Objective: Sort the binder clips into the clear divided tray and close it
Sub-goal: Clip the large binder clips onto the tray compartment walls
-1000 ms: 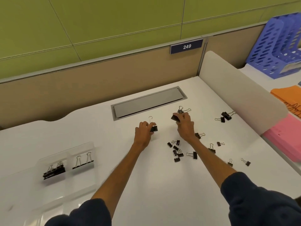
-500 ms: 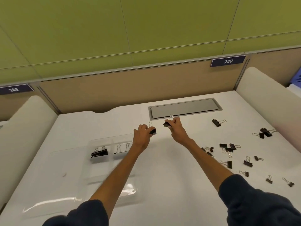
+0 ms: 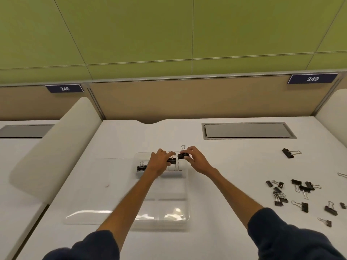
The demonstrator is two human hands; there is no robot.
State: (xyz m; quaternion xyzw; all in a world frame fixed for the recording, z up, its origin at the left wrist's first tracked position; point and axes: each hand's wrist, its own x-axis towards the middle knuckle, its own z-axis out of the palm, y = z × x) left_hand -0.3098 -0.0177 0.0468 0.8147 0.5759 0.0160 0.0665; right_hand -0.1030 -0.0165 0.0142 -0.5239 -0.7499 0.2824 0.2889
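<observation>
Both hands meet over the far row of the clear divided tray (image 3: 185, 186), each pinching one black binder clip between thumb and fingertips. At left, the left hand (image 3: 159, 163) holds the first clip (image 3: 171, 161) low above the far compartments. A batch of stored clips (image 3: 141, 167) already sits in the far-left cell, and a pair of wire handles shows in the cell beside it. Just alongside, the right hand (image 3: 196, 160) carries the second clip (image 3: 182, 156), wire loops standing up, near the tray's far right corner. Whether the two held clips touch cannot be told. No clips show in the nearer cells, and the tray's clear lid (image 3: 88, 194) lies flat and open on the white desk (image 3: 234, 166) to the left.

By the look of it, the work is in the sorting step — two clips delivered but not yet released. Well off to the right lies a scatter of loose clips (image 3: 293, 192) of mixed sizes, with a lone clip (image 3: 288, 153) farther back, so closing appears a long way off. The next move calls for matching each clip to the cell that holds its size, lowering it inside the walls and opening the fingers without snagging the sprung handles — then a reach to the right for more.
</observation>
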